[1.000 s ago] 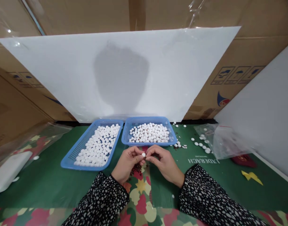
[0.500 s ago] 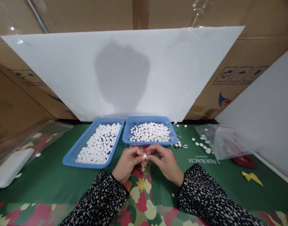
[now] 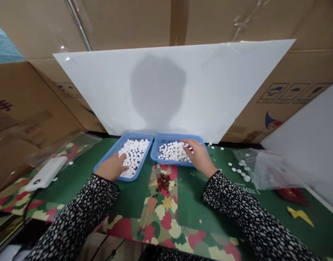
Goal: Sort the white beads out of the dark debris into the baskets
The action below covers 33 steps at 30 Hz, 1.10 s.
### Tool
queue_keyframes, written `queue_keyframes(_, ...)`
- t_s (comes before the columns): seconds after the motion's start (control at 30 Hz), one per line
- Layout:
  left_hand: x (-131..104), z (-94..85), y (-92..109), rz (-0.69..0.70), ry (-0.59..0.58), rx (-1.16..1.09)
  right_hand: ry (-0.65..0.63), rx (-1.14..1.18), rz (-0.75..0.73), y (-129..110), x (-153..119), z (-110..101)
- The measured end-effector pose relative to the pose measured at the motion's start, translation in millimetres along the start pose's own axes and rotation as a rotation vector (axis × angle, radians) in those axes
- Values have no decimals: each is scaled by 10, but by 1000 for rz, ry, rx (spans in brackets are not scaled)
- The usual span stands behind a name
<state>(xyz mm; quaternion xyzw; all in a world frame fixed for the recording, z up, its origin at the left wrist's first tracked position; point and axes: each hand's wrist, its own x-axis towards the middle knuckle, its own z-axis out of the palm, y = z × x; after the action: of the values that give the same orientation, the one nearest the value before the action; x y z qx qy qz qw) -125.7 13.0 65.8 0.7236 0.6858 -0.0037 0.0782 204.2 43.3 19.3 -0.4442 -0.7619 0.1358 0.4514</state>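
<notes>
My left hand (image 3: 112, 167) reaches over the near left part of the left blue basket (image 3: 101, 162), its thumb and fingers apart above the white round pieces (image 3: 135, 154) there. Over the right side of the other blue basket (image 3: 170, 136) is my right hand (image 3: 197, 155), open, with its fingers spread near the white pieces (image 3: 173, 150) inside. Some pieces in that basket show reddish-brown marks. Between my forearms, a small heap of reddish-brown bits (image 3: 163, 183) lies on the patterned strip of the table.
Loose white pieces (image 3: 238, 170) lie to the right, by a clear plastic bag (image 3: 270, 170). A dark red item (image 3: 293, 195) and yellow scraps (image 3: 299, 214) are farther right. At left sits a white device (image 3: 46, 174) with a cable. A white board (image 3: 210, 90) and cardboard stand behind.
My hands have parted from the pinch around one white piece. The left moved to the left basket, the right to the right basket, uncovering the brown bits. The view has shifted left.
</notes>
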Motion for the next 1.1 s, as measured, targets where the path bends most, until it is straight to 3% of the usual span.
queue_keyframes(0.07, 72, 64, -152, -11, -75, 53, -5, -34, 1, 23, -23, -37)
queue_keyframes(0.13, 132, 129, -179, 49, -132, 59, -75, -23, -19, -43, -147, -42)
queue_keyframes(0.27, 212, 204, -31, 166, -189, 99, -419, 56, -44, -201, -484, 41)
queue_keyframes(0.33, 242, 239, 56, 192, -171, 83, -495, 57, 5, -218, -604, 114)
queue_keyframes(0.5, 334, 339, 135, 171, -84, -89, -481, -51, 96, -189, -729, 286)
queue_keyframes(0.77, 444, 208, -101, 68, 7, -354, -452, -27, 31, -207, -795, 352)
queue_keyframes(0.83, 423, 129, -124, 5, 12, -586, -431, 20, 53, -219, -777, 331)
queue_keyframes(0.97, 316, -55, -16, -123, -96, -1476, -361, 239, 178, -247, -717, 281)
queue_keyframes(1.1, 154, -124, 336, -78, -247, -1819, -255, 537, 285, -255, -646, 245)
